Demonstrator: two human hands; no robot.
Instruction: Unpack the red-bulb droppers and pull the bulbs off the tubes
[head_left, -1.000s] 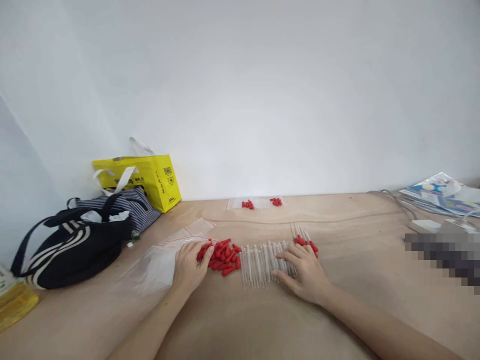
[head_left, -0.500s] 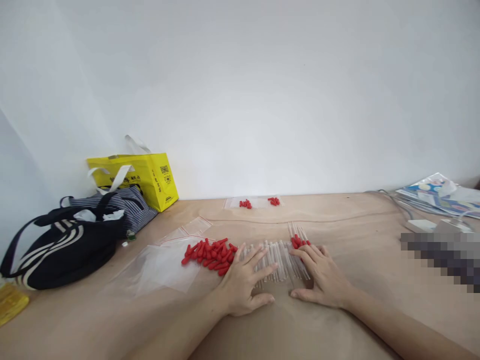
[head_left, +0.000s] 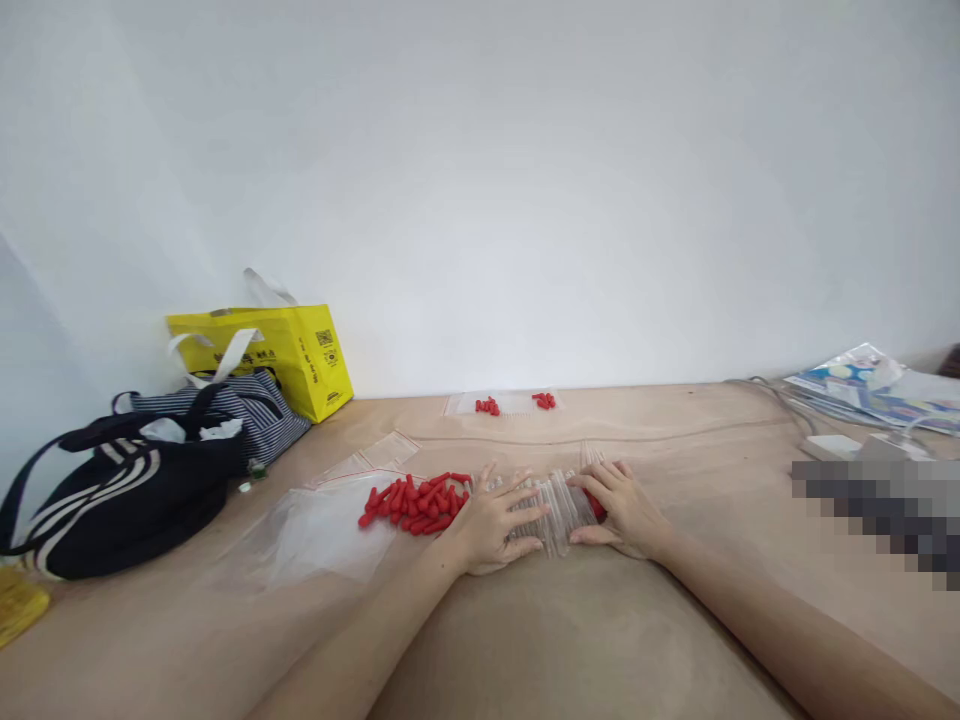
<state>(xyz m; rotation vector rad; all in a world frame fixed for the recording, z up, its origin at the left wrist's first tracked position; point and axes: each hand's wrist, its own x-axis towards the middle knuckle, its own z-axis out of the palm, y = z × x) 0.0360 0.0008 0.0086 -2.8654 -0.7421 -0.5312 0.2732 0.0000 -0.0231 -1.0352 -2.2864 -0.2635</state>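
Note:
A row of clear glass dropper tubes (head_left: 556,515) lies on the table between my two hands. My left hand (head_left: 491,525) rests on the left part of the row, fingers spread, hiding some tubes. My right hand (head_left: 622,510) arches over the right end, its thumb apart from its fingers. Under that palm show red rubber bulbs (head_left: 596,503), partly hidden; thin clear tips (head_left: 591,453) stick out beyond the fingers. Left of my left hand lies a pile of loose red bulbs (head_left: 416,503), partly on clear plastic bags (head_left: 330,540).
At the back, red bulb pieces (head_left: 487,406) lie on a clear zip bag (head_left: 517,402). A yellow bag (head_left: 322,370), a striped bag (head_left: 274,425) and a black bag (head_left: 150,510) stand left. Right are printed packets (head_left: 862,380), a white box (head_left: 832,446) and a cable (head_left: 787,405).
Both hands have moved slightly away from me, and the tubes between them look shifted and blurred. My right hand now covers more of the red bulbs. The view has turned slightly.

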